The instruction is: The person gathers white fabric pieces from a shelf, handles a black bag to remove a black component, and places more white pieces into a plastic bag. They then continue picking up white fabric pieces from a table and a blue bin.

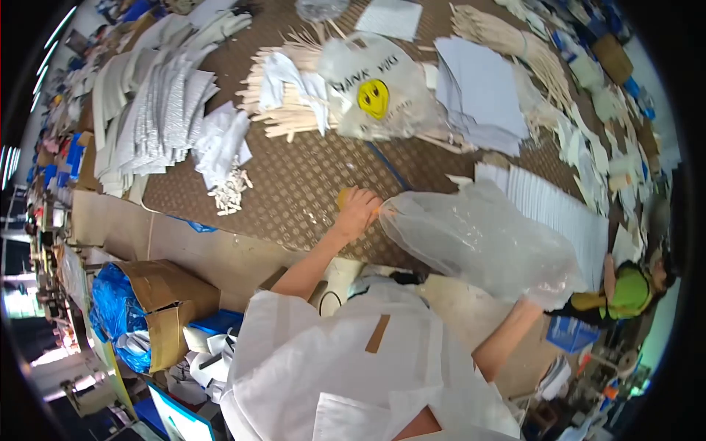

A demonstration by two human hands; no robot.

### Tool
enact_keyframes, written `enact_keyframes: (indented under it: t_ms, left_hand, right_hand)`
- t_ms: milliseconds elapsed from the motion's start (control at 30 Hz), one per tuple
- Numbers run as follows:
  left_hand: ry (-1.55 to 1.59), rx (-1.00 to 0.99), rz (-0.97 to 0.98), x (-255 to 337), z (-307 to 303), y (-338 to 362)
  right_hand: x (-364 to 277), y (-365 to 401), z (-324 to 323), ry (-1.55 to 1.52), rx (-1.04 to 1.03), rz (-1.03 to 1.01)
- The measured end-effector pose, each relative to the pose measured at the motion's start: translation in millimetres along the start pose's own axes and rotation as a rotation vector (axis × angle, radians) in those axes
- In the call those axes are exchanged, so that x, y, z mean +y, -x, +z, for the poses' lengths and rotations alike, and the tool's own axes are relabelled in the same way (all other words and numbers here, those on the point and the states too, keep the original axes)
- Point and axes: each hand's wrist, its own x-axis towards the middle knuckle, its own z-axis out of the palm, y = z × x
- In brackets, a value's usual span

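My left hand (358, 213) is closed around a small yellow-orange object (343, 197) over the front of the patterned brown table (294, 184). Its kind is mostly hidden by the fingers, and an orange bit shows at the other side of the hand. A clear plastic bag (478, 235) stretches from beside that hand to the right, past the table's front edge. My right hand (548, 294) is at the bag's far right end, where the plastic covers it. I cannot make out its fingers.
Stacked white sheets (566, 220) lie behind the bag. A "thank you" bag (382, 88) rests on pale strips, beside white paper (478, 95). Silvery padded sheets (162, 117) and small white pieces (230, 192) are at left. A cardboard box (176, 309) stands below; another person (632, 290) is at right.
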Motion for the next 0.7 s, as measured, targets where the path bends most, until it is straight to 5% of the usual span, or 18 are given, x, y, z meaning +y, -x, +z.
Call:
enact_keyframes:
  t_ms: [133,200,233,300,433,567,700]
  left_hand:
    - [-0.173,-0.017,0.045,-38,-22,1]
    - [-0.041,0.072,-0.205,-84,-13,21]
    - [0.057,0.323,-0.401,-75,-27,21]
    - [0.195,0.374,-0.708,-85,-50,17]
    - [0.409,0.602,-0.69,-119,-55,4]
    - [0.319,0.377,-0.739,-103,-52,18]
    - [0.241,0.517,-0.635,-82,-47,39]
  right_hand:
    - [-20,15,30,-0.11,0.078,-0.099]
    - [-41,13,34,-0.112,0.075,-0.165]
    - [-50,15,37,-0.13,0.071,-0.196]
    - [-57,19,43,-0.172,0.038,-0.211]
    - [-34,23,74,-0.18,-0.072,-0.109]
    - [-33,22,93,-0.164,-0.096,-0.096]
    - [-17,24,84,-0.175,-0.111,0.047]
